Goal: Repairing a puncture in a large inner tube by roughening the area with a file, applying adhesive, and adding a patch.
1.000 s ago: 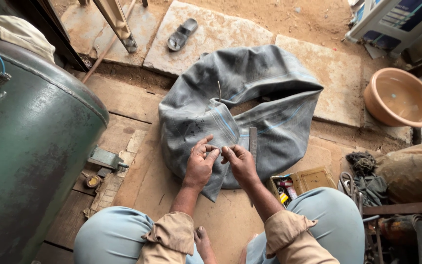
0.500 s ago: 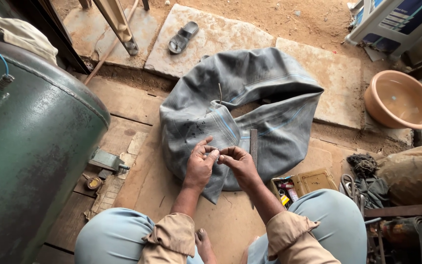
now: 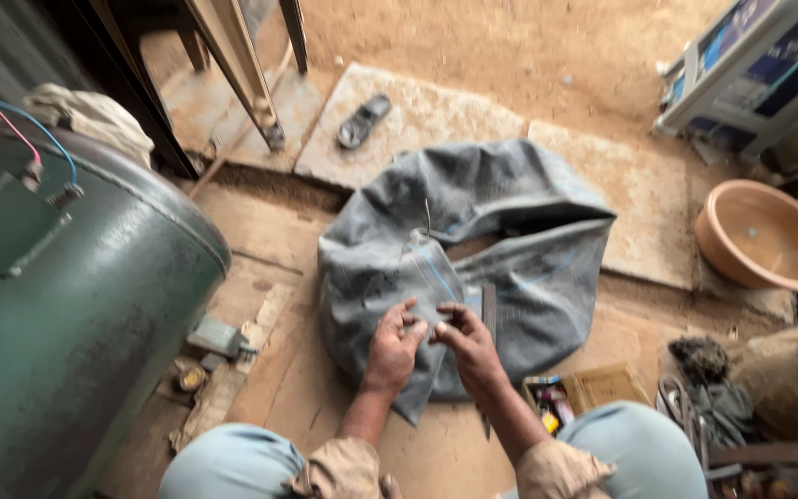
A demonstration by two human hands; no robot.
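We see a large grey inner tube, deflated and folded on itself, lying on the floor in the middle of the frame, just in front of the seated person's knees. That spot puts its near fold within easy reach of both hands.

The left hand and the right hand meet low in the centre of the frame, on a raised flap of the rubber marked with a thin blue line. Each grip is closed on that flap, fingers pinching it from either side, apparently to hold the patch of rubber taut and lifted off the rest. Whether something small sits between the fingertips we cannot tell; the thumbs cover that spot.

A thin valve stem stands up from the tube just above the hands. A green tank fills the left of the frame, cut off by the edge. At the right edge sits a terracotta-coloured basin; a dark sandal lies on a stone slab at the upper centre. The small box of oddments by the right knee is too cluttered to make out.
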